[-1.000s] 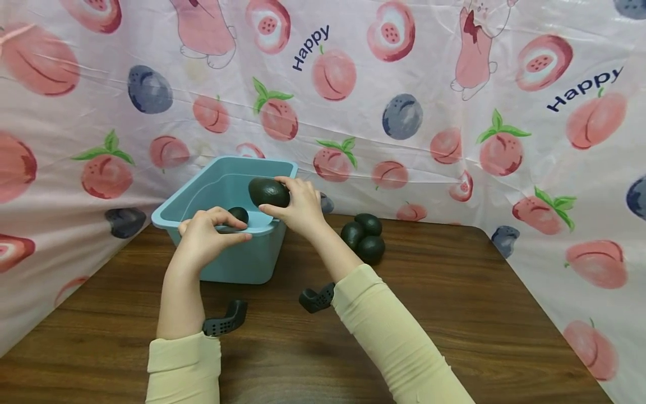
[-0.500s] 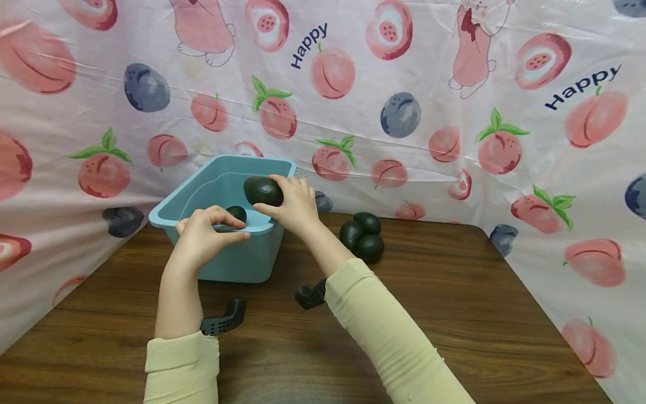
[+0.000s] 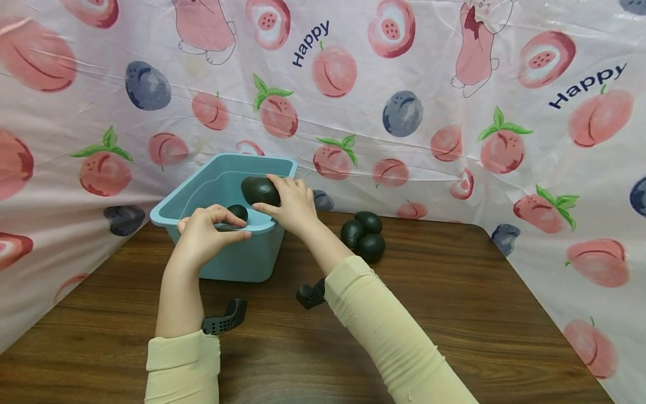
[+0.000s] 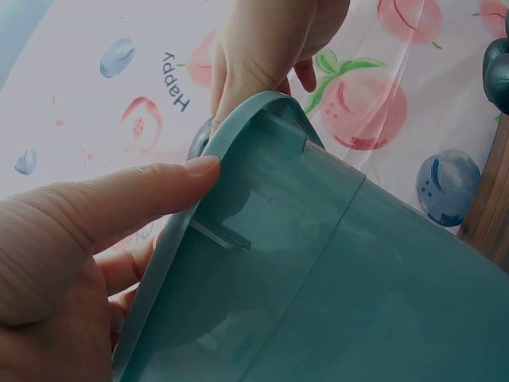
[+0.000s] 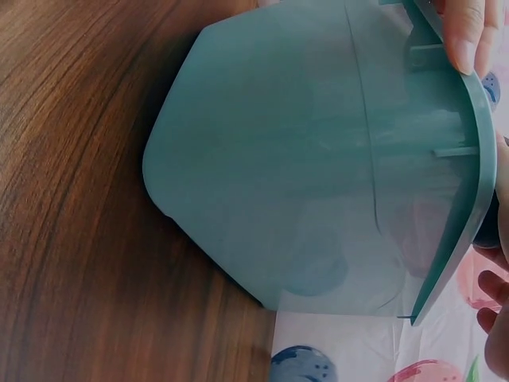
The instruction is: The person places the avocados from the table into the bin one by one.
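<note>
In the head view, my left hand [image 3: 202, 233] pinches the near rim of a light blue plastic bin [image 3: 237, 264]. The left wrist view has the thumb [image 4: 151, 195] pressed on the outside of that rim, the other fingers inside. My right hand [image 3: 295, 205] grips a dark green avocado [image 3: 258, 191] between thumb and fingers, above the bin's opening near its right side. Another avocado [image 3: 238, 212] shows inside the bin, partly hidden by the left hand. Much of the bin's inside is out of sight. The right wrist view mostly catches the bin's outer wall [image 5: 270, 143].
Three avocados [image 3: 370, 246] lie clustered on the brown wooden table [image 3: 429, 314], right of the bin and behind my right forearm. A fruit-printed cloth [image 3: 353, 123] hangs behind and along both sides. Black wrist mounts [image 3: 224, 320] stick out from both wrists.
My right hand has shifted slightly left with the avocado, further over the bin. The left hand keeps its grip on the rim.
</note>
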Demonstrator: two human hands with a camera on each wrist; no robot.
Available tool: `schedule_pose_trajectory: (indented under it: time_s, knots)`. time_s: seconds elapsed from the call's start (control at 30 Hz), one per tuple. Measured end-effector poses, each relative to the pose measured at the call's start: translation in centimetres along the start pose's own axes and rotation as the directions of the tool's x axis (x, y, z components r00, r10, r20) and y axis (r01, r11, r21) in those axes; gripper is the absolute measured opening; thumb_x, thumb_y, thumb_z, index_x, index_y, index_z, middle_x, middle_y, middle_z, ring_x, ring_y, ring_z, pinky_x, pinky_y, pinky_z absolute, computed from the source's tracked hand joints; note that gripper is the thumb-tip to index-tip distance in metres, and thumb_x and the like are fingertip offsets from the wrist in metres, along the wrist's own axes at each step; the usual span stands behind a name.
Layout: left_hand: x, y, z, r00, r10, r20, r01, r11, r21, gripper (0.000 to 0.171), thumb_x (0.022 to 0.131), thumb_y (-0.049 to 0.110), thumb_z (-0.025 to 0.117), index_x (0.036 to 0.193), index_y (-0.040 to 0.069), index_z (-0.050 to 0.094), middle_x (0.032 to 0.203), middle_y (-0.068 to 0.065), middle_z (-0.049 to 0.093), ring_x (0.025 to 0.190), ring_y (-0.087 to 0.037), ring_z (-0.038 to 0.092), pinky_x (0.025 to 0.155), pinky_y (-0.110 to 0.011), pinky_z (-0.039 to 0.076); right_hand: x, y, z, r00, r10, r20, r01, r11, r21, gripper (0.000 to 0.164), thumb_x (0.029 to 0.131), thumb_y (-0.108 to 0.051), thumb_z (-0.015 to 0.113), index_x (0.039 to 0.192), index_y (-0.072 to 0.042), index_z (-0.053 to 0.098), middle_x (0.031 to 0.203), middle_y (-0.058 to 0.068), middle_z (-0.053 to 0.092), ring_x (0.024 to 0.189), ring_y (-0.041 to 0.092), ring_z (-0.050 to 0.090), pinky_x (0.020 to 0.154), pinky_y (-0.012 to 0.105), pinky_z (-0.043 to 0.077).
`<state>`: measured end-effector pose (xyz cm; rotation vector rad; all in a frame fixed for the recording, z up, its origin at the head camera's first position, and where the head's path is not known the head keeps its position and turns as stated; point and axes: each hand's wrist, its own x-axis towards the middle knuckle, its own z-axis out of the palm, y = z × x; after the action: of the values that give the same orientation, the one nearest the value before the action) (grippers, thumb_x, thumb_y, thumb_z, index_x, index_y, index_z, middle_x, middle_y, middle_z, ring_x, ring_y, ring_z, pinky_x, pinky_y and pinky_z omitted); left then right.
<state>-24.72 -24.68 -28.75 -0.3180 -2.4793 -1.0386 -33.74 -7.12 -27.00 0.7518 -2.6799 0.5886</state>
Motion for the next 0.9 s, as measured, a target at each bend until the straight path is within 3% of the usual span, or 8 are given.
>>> schedule_pose_trajectory:
  time_s: [0.5, 0.9]
  knots:
    - [0.0, 0.1, -0.1, 1.0, 0.002, 0.008, -0.002, 1.0, 0.009, 0.022, 0.078, 0.022, 0.082, 0.09, 0.005, 0.076, 0.097, -0.01, 0.065, 0.101, -0.036, 0.05, 0.094, -0.061, 0.007, -0.1, -0.1, 0.7, 0.999, 0.013, 0.036, -0.017, 0.994, 0.111, 0.074, 0.09, -0.057, 0.055, 0.152, -0.026, 0.027, 0.146, -0.001, 0.04, 0.13, 0.023, 0.032, 0.103, 0.043, 0.025]
    - [-0.1, 0.1, -0.1, 1.0, 0.001, 0.002, -0.001, 1.0, 0.014, 0.021, 0.077, 0.021, 0.082, 0.09, 0.005, 0.076, 0.097, -0.01, 0.065, 0.101, -0.035, 0.049, 0.093, -0.06, 0.008, -0.4, 0.7, 1.0, 0.996, 0.012, 0.089, -0.028, 0.983, 0.179, 0.065, 0.097, -0.053, 0.045, 0.153, -0.026, 0.025, 0.155, 0.0, 0.027, 0.143, 0.024, 0.014, 0.112, 0.047, 0.01]
